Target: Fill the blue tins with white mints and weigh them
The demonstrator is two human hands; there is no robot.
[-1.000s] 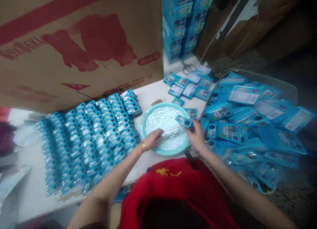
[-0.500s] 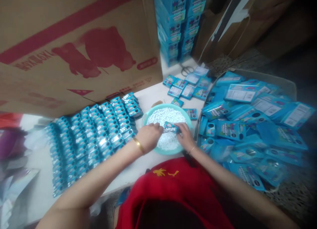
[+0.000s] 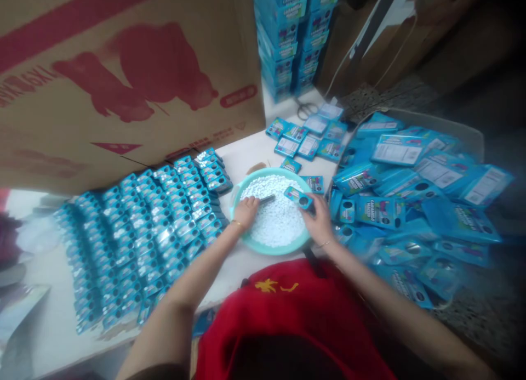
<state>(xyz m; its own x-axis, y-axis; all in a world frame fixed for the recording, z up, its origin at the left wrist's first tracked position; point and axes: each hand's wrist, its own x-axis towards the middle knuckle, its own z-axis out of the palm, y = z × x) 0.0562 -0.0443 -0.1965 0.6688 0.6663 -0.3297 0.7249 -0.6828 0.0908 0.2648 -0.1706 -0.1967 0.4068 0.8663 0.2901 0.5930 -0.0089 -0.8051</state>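
Observation:
My left hand [image 3: 246,213] is closed around a slim dark tool [image 3: 267,199] whose tip points right, over a light-green basin [image 3: 269,250]. Small white candies [image 3: 279,226] fill the basin; whether the tool touches them I cannot tell. Between the fingers and thumb of my right hand [image 3: 318,218], a small blue printed candy box [image 3: 298,197] is held tilted above the basin's right side. The two hands are apart.
Rows of small blue boxes [image 3: 143,243] cover the table's left side. A large cardboard carton [image 3: 172,128] stands behind them. Blue packs fill a bin [image 3: 472,136] at right. Scissors [image 3: 306,110], loose packs [image 3: 308,145] and stacked blue boxes [image 3: 283,45] lie farther back.
My hands have moved apart: the left went left and now shows the dark tool, the right went slightly right with the box. The view has shifted a little.

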